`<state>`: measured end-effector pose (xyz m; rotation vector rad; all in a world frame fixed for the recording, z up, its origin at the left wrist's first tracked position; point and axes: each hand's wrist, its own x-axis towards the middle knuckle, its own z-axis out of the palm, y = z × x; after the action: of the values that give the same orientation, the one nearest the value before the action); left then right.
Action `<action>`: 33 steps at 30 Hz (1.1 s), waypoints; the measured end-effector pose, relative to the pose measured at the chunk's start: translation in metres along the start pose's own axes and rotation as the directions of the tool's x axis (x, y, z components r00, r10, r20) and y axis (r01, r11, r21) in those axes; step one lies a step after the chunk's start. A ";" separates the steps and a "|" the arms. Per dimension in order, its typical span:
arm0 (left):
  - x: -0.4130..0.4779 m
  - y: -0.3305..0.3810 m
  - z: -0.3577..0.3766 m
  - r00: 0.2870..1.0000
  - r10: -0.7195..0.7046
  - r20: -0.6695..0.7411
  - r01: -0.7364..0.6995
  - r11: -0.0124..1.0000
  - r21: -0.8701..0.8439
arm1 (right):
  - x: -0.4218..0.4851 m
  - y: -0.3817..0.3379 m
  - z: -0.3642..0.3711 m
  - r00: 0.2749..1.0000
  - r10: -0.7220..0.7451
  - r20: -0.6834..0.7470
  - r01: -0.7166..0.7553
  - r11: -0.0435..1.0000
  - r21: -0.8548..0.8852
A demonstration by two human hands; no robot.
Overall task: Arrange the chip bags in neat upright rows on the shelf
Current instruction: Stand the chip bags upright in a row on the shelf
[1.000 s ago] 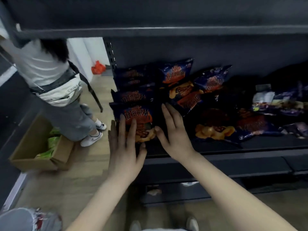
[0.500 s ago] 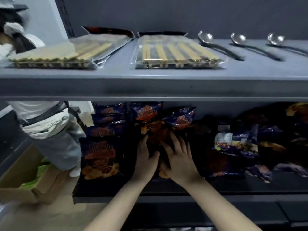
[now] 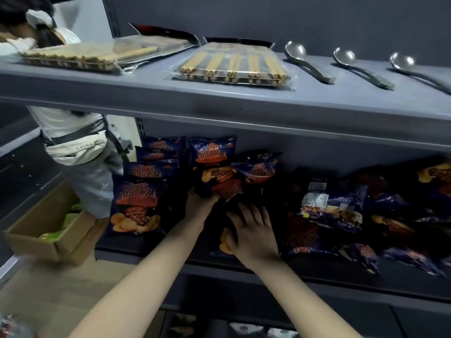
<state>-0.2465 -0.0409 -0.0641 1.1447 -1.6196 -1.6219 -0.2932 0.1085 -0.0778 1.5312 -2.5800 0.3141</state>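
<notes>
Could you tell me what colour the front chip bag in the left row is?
The front chip bag is dark blue with red-orange print; head view.

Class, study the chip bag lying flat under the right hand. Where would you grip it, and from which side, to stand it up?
Probably its near edge, coming from the open front of the lower shelf. The flat bag lies with that end toward the front, the right hand rests flat on it, and the upper shelf overhangs, ruling out a reach from above.
</notes>
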 end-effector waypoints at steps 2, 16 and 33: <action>-0.003 0.003 0.005 0.999 0.029 -0.016 -0.029 1.000 0.003 | 0.000 0.003 0.001 1.000 0.001 -0.004 -0.001 1.000 0.000; -0.010 0.024 -0.026 0.944 0.313 -0.099 -0.298 0.944 0.141 | 0.000 0.044 -0.004 1.000 -0.028 -0.009 0.028 0.999 -0.039; -0.031 0.007 -0.006 0.697 0.711 0.095 -0.633 0.548 0.546 | -0.004 0.046 -0.001 0.998 -0.031 -0.054 0.030 1.000 -0.008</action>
<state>-0.2278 -0.0181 -0.0517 0.6707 -2.1373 -0.5623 -0.3317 0.1332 -0.0831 1.5365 -2.5115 0.3373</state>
